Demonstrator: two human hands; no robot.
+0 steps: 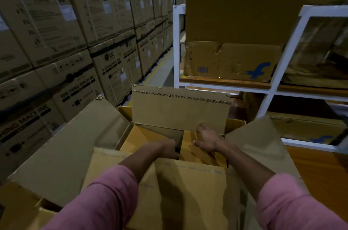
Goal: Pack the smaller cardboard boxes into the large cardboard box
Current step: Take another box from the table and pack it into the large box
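Observation:
The large cardboard box [71, 146] stands open in front of me, its four flaps spread out and up. Inside lie smaller cardboard boxes: one on the left [139, 139] and one on the right [199, 152], with a dark gap between them. My left hand [169, 147] reaches down into that gap, its fingers curled over the edge of the left small box. My right hand [207, 138] rests on the right small box, fingers spread and bent over its top. The fingertips of both hands are partly hidden.
Tall stacks of washing machine cartons [56, 41] line the left side. A white shelf rack [177, 45] on the right holds a worn carton with a blue logo [231, 60]. A narrow floor aisle with a yellow line [156, 71] runs between them.

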